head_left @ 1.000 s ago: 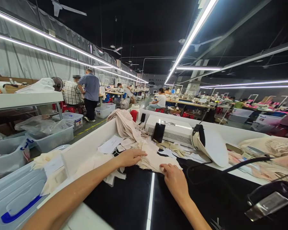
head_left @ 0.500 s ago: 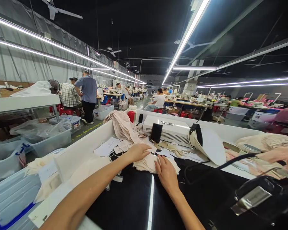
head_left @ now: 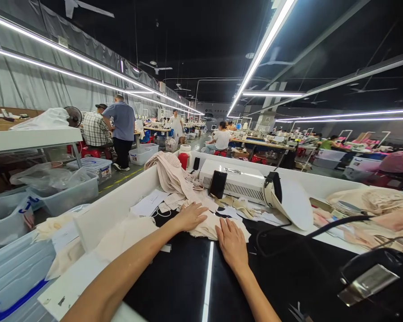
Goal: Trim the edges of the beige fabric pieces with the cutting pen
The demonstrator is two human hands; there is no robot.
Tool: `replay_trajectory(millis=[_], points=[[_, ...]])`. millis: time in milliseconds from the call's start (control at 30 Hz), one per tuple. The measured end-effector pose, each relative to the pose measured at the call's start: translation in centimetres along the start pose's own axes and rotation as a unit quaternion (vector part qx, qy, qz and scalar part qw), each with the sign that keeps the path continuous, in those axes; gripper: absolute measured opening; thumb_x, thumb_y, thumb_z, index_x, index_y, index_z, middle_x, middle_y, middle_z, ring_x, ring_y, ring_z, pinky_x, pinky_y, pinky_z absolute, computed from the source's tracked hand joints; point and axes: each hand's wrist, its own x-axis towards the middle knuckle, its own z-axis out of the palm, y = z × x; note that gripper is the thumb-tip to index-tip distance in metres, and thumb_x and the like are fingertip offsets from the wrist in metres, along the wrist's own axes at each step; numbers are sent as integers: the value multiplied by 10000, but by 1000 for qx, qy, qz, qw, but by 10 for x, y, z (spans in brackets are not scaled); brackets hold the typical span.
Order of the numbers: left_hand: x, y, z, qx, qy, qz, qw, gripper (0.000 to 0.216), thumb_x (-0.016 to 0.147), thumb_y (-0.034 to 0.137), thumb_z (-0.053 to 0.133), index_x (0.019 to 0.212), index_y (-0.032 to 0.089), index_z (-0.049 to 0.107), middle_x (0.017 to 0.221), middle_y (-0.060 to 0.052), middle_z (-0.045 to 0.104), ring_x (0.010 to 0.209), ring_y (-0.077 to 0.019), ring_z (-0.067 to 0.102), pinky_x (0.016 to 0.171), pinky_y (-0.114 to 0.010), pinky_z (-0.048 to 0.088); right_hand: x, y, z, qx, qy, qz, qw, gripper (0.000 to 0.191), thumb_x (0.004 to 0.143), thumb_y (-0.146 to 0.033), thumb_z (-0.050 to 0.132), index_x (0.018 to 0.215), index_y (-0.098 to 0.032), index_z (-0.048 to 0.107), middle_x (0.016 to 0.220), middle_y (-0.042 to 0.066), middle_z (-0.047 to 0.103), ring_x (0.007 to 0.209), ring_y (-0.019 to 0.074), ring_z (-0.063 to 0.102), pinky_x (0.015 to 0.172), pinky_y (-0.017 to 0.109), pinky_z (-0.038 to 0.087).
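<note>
A small stack of cream fabric pieces (head_left: pixel 206 226) lies on the glossy black tabletop (head_left: pixel 174 286). My left hand (head_left: pixel 190 216) rests over the stack's left end with its fingers stretched out. On the right end, my right hand (head_left: pixel 231 239) lies flat, fingers extended. Just behind the hands, a dark phone (head_left: pixel 218 184) leans upright against a white vented box (head_left: pixel 233 179). A larger heap of folded cream fabric (head_left: pixel 174 176) drapes over the back left edge, beside white paper sheets (head_left: pixel 149 201).
A white visor cap (head_left: pixel 289 201) stands behind my right hand. A black cable (head_left: pixel 332 230) crosses the right side near a machine part with a metal plate (head_left: pixel 369 284). Thread snips (head_left: pixel 298 313) lie at the front right. Plastic bins (head_left: pixel 67 192) stand left; several people work beyond.
My left hand has spread its fingers and flattened over the fabric stack. The right hand stays on the stack. In the background, a person in white has straightened up. The view has shifted slightly.
</note>
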Motion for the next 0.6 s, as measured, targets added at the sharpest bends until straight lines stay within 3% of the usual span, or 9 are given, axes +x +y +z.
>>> replay_trajectory(millis=[133, 233, 333, 433, 500, 600], points=[[-11, 5, -18, -19, 46, 9, 999, 602, 1235, 538, 499, 1772, 287, 608, 1913, -145, 499, 1810, -384, 419, 1469, -683, 324, 3, 0, -5, 9, 16, 2, 1000, 696, 1237, -529, 281, 1633, -157, 715, 1673, 262, 725, 1571, 408, 676, 1300, 602, 531], [-37, -2, -45, -24, 98, -4, 995, 548, 1231, 471, 468, 1676, 242, 691, 1813, -131, 633, 1708, -315, 562, 1445, -498, 408, 5, -1, -8, 20, 29, -6, 999, 735, 1247, -567, 253, 1635, -133, 701, 1694, 282, 700, 1587, 410, 660, 1318, 601, 521], [-79, -21, -78, -6, 123, -53, 991, 433, 1167, 457, 521, 1402, 257, 824, 1538, -101, 822, 1423, -323, 753, 1271, -433, 558, 5, -3, -8, 33, 37, -20, 999, 720, 1251, -579, 260, 1612, -152, 712, 1674, 272, 716, 1574, 397, 672, 1346, 613, 501], [-131, -45, -103, 27, 145, -130, 980, 366, 1117, 468, 524, 1107, 243, 811, 1215, -116, 857, 1170, -355, 791, 1084, -448, 603, 4, -4, -6, 47, 46, -31, 997, 707, 1252, -594, 269, 1599, -172, 719, 1660, 262, 727, 1569, 397, 675, 1358, 637, 488], [-162, -58, -108, 41, 154, -178, 971, 317, 1079, 487, 561, 1052, 243, 761, 1141, -123, 834, 1099, -361, 778, 1000, -440, 590, 4, -3, -5, 54, 53, -34, 997, 726, 1250, -620, 252, 1585, -182, 725, 1641, 257, 738, 1551, 400, 683, 1348, 643, 497], [-193, -69, -95, 35, 140, -222, 964, 236, 1000, 485, 647, 959, 257, 690, 1034, -92, 813, 966, -338, 766, 892, -410, 559, 4, -2, -6, 62, 63, -39, 995, 775, 1242, -665, 214, 1552, -188, 740, 1597, 259, 759, 1510, 406, 704, 1323, 645, 520]])
